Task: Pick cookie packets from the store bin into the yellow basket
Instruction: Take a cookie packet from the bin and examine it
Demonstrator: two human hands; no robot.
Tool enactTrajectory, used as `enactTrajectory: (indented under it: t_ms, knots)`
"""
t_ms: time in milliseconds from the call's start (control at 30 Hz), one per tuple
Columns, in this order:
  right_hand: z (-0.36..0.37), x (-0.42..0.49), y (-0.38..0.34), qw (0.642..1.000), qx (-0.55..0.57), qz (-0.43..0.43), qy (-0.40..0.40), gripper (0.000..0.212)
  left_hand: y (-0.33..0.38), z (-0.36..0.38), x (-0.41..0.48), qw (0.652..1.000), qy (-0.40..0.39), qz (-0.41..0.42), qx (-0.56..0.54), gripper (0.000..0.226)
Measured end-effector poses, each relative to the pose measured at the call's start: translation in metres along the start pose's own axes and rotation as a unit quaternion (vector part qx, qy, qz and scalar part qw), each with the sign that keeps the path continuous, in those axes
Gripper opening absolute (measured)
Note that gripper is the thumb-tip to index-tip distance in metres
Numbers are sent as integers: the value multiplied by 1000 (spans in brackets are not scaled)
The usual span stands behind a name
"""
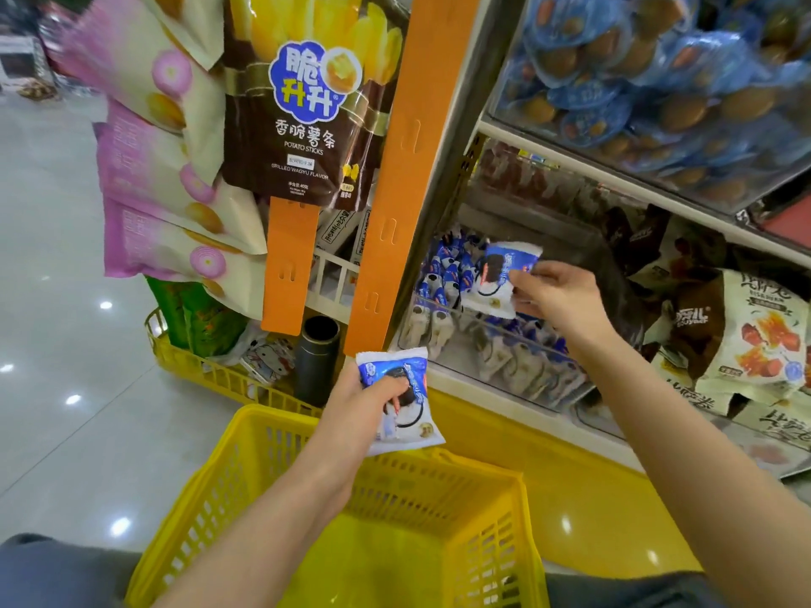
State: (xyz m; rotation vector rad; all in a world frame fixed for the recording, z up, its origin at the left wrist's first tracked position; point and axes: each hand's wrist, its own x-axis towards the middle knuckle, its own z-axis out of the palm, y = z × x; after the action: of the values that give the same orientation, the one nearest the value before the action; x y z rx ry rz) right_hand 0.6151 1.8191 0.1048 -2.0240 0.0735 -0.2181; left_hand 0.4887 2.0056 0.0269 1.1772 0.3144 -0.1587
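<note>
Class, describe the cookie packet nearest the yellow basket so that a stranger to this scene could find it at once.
Start at the yellow basket at the bottom. Just above its far rim, the left hand grips a white and blue cookie packet. Unlike the matching packet in the right hand up at the clear store bin, it hangs outside the shelf.

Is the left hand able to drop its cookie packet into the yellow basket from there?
Probably yes. The left hand holds its cookie packet just above the far rim of the yellow basket, whose top is open and nothing blocks the way down. The right hand is off at the bin.
</note>
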Motion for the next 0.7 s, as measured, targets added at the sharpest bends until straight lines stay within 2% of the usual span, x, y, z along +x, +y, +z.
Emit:
enactTrajectory:
  t_ms: [133,233,333,533,700]
  knots:
    - [11,22,1,981,-171,34,-88,13,2,-1,5,1000,14,-1,-22,15]
    - [14,28,2,950,-260,52,-166,18,4,-2,7,999,14,-1,-28,15]
    - [21,30,5,922,-326,44,-203,30,6,-3,10,999,13,-8,-41,16]
    - [42,37,14,935,-301,24,-187,35,9,-2,13,997,11,-28,-69,16]
    - [38,31,12,950,-235,74,-192,42,10,1,13,998,12,-28,-52,13]
